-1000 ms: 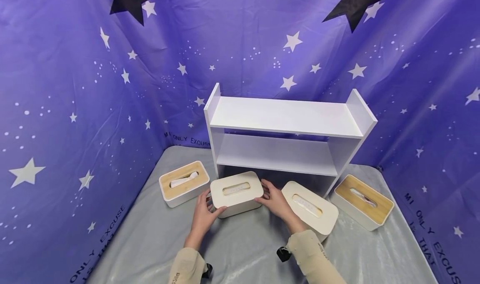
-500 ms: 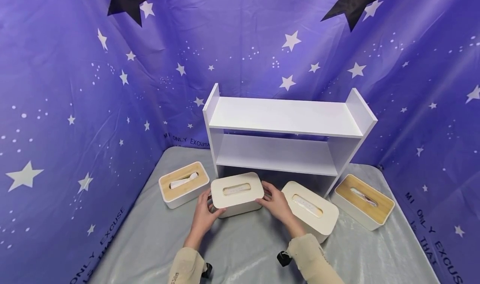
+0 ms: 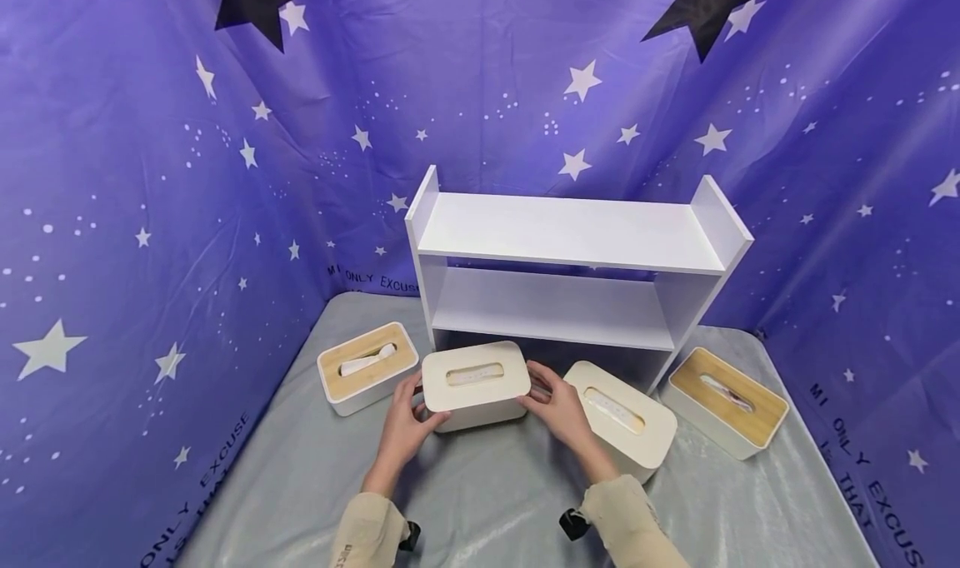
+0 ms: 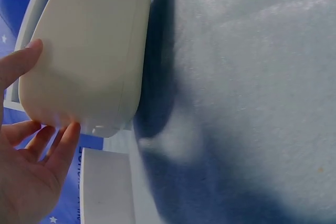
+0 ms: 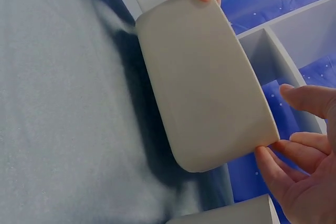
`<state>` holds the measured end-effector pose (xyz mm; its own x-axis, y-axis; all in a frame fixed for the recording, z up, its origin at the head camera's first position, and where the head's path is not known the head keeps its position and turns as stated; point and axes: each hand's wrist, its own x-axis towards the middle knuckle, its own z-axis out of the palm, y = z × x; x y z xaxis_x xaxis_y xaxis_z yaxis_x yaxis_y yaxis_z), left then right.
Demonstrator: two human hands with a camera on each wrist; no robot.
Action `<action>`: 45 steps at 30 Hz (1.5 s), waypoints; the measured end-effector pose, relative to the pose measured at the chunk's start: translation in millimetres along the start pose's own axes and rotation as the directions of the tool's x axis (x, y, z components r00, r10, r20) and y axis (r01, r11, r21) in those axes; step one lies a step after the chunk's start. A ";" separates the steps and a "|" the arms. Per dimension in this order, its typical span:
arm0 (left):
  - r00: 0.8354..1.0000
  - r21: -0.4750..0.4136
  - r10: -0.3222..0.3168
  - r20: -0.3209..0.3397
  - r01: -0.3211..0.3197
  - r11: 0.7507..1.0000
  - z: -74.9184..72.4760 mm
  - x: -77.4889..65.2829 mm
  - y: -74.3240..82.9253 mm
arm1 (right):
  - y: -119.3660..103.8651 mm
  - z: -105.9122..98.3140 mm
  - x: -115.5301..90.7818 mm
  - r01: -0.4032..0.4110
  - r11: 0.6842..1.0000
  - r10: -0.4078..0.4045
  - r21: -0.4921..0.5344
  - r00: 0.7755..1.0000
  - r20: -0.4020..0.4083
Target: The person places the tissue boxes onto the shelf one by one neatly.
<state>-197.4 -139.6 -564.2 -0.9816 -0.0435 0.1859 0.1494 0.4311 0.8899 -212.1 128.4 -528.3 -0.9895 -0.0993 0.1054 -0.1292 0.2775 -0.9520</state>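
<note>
A tissue box point(image 3: 480, 398) with a cream lid and an oval slot is held between both hands in front of the shelf. At its left end, my left hand point(image 3: 402, 430) grips it, thumb on the front and fingers around the side. My right hand point(image 3: 562, 410) holds the opposite end; in the right wrist view its fingertips press the end wall and the thumb point(image 5: 304, 99) looks apart from the box. The left wrist view shows the box's plain side with a shadow beside it. Whether its base touches the cloth is hard to tell.
A white two-tier shelf point(image 3: 555, 306) stands behind the box. To the left sits a wood-lidded tissue box point(image 3: 363, 395). Right of my right hand are another cream-lidded box point(image 3: 652, 435) and a wood-lidded one point(image 3: 757, 422). Grey cloth point(image 3: 495, 501) covers the table; starry curtains surround it.
The held tissue box has shifted very slightly to the right and away from me, with both hands keeping to its ends. The other boxes and the shelf stay where they were.
</note>
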 end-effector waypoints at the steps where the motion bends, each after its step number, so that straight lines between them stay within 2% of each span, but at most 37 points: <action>1: 1.000 -0.002 0.004 0.002 -0.004 1.000 -0.9 0.5 1.2 | 4.1 -0.3 0.5 0.008 1.000 -0.008 0.005 1.000 -0.009; 9: 1.000 -0.001 0.020 0.012 -0.020 1.000 -5.3 1.1 9.2 | 0.7 -7.8 -3.9 0.061 0.997 -0.060 0.056 0.998 -0.023; 15: 1.000 0.008 -0.001 0.011 0.001 1.000 -7.7 -0.1 17.4 | -1.7 -11.9 -8.0 0.099 0.992 -0.097 0.075 0.995 -0.029; 28: 1.000 0.014 0.018 0.013 -0.018 1.000 -8.2 -2.8 32.3 | -4.1 -21.4 -18.2 0.232 0.967 -0.220 0.102 0.969 -0.112; 45: 0.998 0.004 0.067 -0.023 -0.067 0.998 -11.9 -7.5 45.9 | -10.2 -27.1 -32.4 0.213 0.960 -0.180 0.181 0.967 -0.180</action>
<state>-181.8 -130.2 -519.8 -0.9665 -0.0349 0.2544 0.2142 0.4369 0.8736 -180.5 154.8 -514.2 -0.9452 0.0263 0.3255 -0.3230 0.0721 -0.9437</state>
